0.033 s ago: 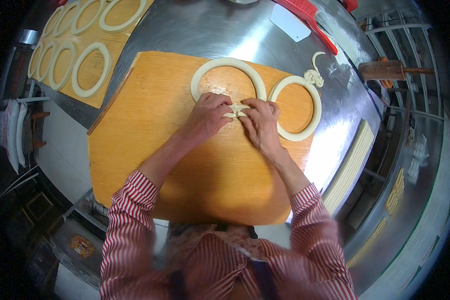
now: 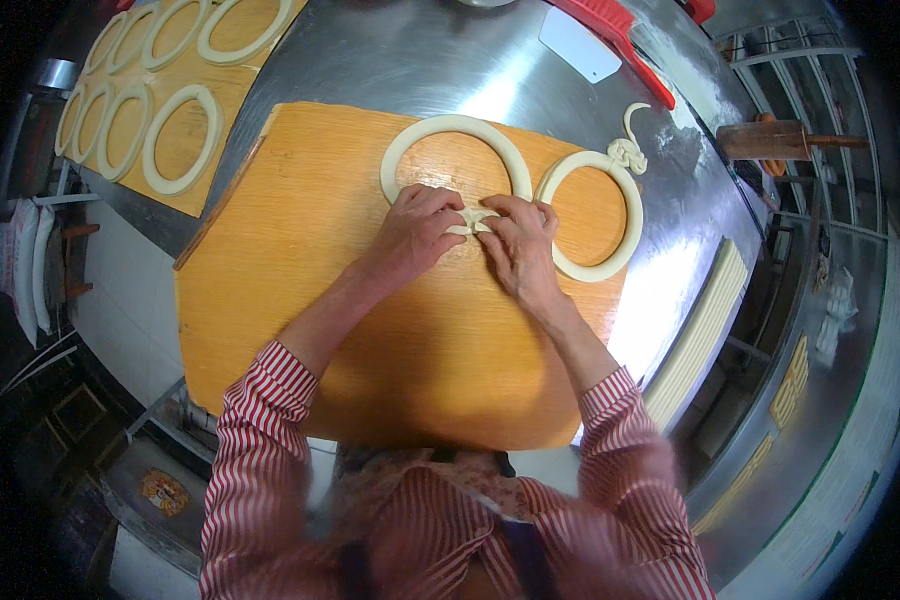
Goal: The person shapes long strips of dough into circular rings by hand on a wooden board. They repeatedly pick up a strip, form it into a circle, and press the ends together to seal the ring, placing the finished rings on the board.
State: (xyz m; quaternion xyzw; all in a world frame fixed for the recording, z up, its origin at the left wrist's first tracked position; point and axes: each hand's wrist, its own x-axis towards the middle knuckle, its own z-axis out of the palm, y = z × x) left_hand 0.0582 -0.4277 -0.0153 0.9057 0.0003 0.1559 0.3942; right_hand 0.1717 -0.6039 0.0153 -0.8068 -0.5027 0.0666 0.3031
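While a broad wooden board (image 2: 270, 230) spreads out under both forearms, lying on a metal table (image 2: 370, 60), the two striped sleeves (image 2: 258, 410) reach in from the lower corners, their cuffs sitting partway along the forearms. The left forearm slants up to the right and the right one up to the left, so that the hands meet near the board's far side. Between them lies a large pale dough ring (image 2: 457, 124), flat on the wood, its near section in both hands. A second dough ring (image 2: 634, 217) lies just beside it, close to the right hand.

The left hand (image 2: 417, 230) is mostly closed, back upward, fingers curled over, its fingertips and thumb gripping the dough. The right hand (image 2: 525, 245) is likewise bent and partly closed, knuckles up, wrist angled inward, pinching the dough from the other side. Smallest of all, a short lumpy stretch of dough (image 2: 477, 219) shows in the narrow gap between the fingertips; the fingers hide how its pieces join.
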